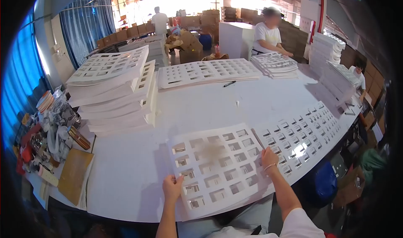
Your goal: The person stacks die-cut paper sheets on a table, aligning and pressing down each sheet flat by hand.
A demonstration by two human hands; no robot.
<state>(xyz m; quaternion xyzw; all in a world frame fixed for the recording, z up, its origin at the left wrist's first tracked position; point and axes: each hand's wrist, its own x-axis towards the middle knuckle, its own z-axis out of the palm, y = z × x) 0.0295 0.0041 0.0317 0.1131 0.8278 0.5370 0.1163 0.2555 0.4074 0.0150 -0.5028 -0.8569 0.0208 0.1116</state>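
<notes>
A white sheet with rows of square cut-outs (202, 185) lies before me near the table's front edge, with more sheet edges showing beneath it at the lower right. My left hand (171, 188) pinches its left edge, thumb on top. On the opposite side, my right hand (269, 158) has its fingers closed at the right edge; whether it grips one sheet or several is hidden. Just right of that hand lies a glossy white sheet with smaller cut-outs (289, 142). Through the openings of the nearer sheet, layers below are partly visible.
Tall piles of cut-out sheets (113, 95) stand at the left, and a lower pile (210, 70) runs along the back. A black pen (229, 84) lies mid-table. A co-worker (268, 34) handles sheets at the back right. A brown board (74, 177) sits at the left edge.
</notes>
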